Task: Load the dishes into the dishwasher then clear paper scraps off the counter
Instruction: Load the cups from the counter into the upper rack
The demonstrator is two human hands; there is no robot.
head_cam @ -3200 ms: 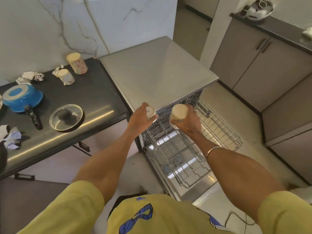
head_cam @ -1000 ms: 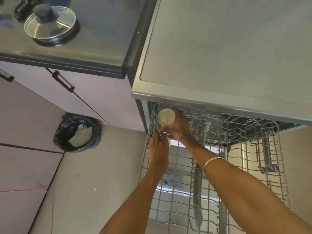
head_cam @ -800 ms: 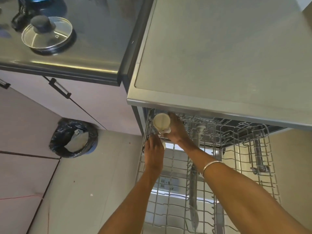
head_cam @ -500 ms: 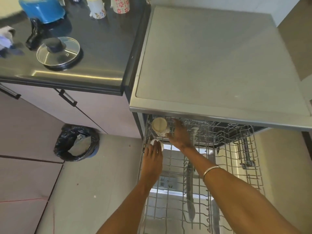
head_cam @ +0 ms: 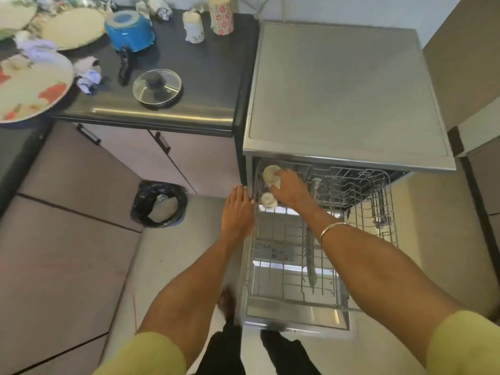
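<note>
The dishwasher's upper wire rack (head_cam: 351, 228) is pulled out under its steel top. Two cream cups stand upside down at the rack's back left corner. My right hand (head_cam: 290, 186) rests on the larger cup (head_cam: 270, 174), fingers around its side. The smaller cup (head_cam: 267, 199) sits free just in front of it. My left hand (head_cam: 238, 212) is flat, empty, fingers together, at the rack's left edge. On the dark counter (head_cam: 205, 77) stand two more cups (head_cam: 193, 27), a blue pot (head_cam: 130, 29), a glass lid (head_cam: 157, 87), plates (head_cam: 29, 85) and crumpled paper scraps (head_cam: 88, 74).
A black-lined waste bin (head_cam: 159, 203) stands on the floor left of the dishwasher, below the counter cabinets. The open dishwasher door (head_cam: 295, 318) lies low in front of my legs. Tall cabinets (head_cam: 476, 77) line the right side.
My left hand has let go of the smaller cup, which now stands in the rack, and drawn back to the rack's left edge. The view has pulled back, showing more counter.
</note>
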